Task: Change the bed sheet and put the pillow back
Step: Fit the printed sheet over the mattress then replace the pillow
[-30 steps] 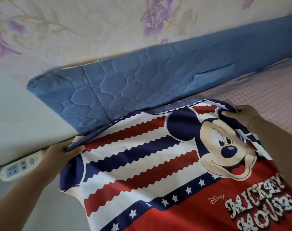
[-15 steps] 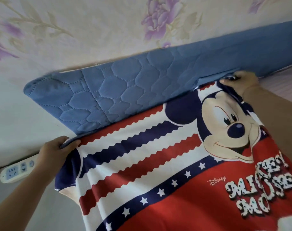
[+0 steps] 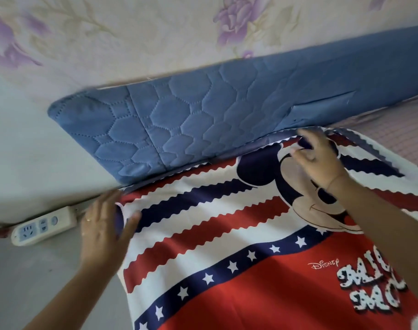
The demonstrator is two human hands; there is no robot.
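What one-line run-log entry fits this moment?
phase: spreading sheet | left hand: rests on its corner | right hand: touches its top edge, by blue quilted panel

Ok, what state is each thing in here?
Red, white and navy printed fabric sheet: partly spread, top edge at pad.
Blue quilted pad: upright against wall.
White plastic power strip: lying flat.
Left hand: open, on sheet corner.
Right hand: open, fingers spread on sheet.

Red-white-navy Mickey Mouse sheet (image 3: 203,234) lies spread flat, top edge seemingly rumpled.
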